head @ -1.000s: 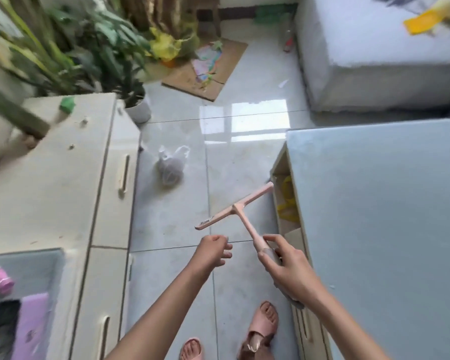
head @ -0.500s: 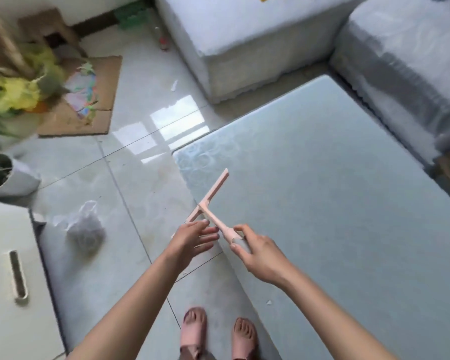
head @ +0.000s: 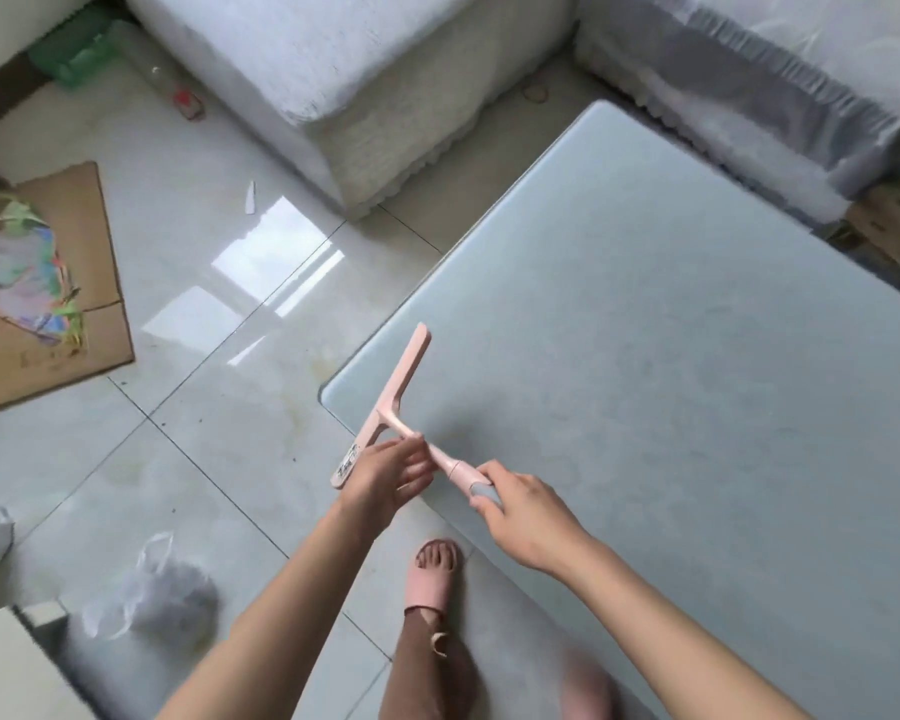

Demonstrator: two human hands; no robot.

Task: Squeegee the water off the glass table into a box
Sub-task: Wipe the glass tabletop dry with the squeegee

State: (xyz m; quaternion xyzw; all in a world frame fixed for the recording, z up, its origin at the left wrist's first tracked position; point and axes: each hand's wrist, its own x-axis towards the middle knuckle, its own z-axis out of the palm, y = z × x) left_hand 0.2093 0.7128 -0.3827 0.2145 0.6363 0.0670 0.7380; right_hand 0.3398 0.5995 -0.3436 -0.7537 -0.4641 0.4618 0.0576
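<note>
The glass desk (head: 671, 381) had swung round to fill the right of the frame, with no box in sight. The pink squeegee (head: 393, 402) had come from over the floor to the desk's lower-left corner. The right hand (head: 528, 517) gripped its grey handle end. The left hand (head: 385, 472), apart a second earlier, now curled round the shaft. Wiping looked ready to begin.

Squeegee (head: 397, 394) above glass table's (head: 671, 356) near-left corner; cardboard (head: 48, 324) far left.

Glossy tiled floor (head: 219, 459) — pale sofas (head: 333, 59) beyond, window glare.
</note>
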